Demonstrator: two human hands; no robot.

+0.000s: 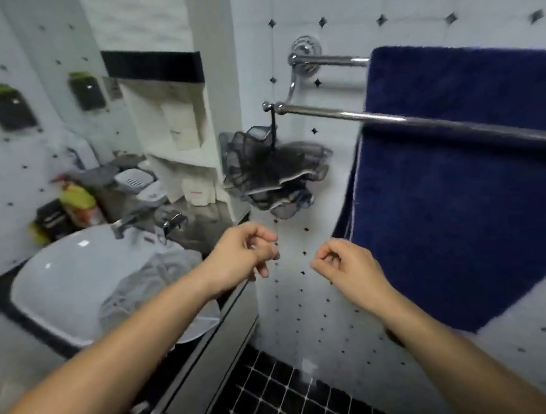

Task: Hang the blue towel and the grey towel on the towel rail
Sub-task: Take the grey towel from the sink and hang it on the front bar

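Note:
The blue towel [465, 200] hangs over the back bar of the chrome towel rail [333, 112] on the right wall; the front bar passes bare in front of it. The grey towel [147, 280] lies crumpled in the white sink [60, 276] at the left, partly behind my left forearm. My left hand [243, 257] hovers between the sink and the wall with fingers loosely curled, holding nothing. My right hand [347, 269] floats just left of the blue towel's lower edge, fingers loosely curled, also holding nothing.
A dark mesh bath sponge [272, 171] hangs from the front bar's left end. Bottles and soap dishes [103, 199] crowd the counter behind the chrome tap [127, 222]. White wall shelves [180, 142] stand beside the sink. Black floor tiles [278, 400] lie below.

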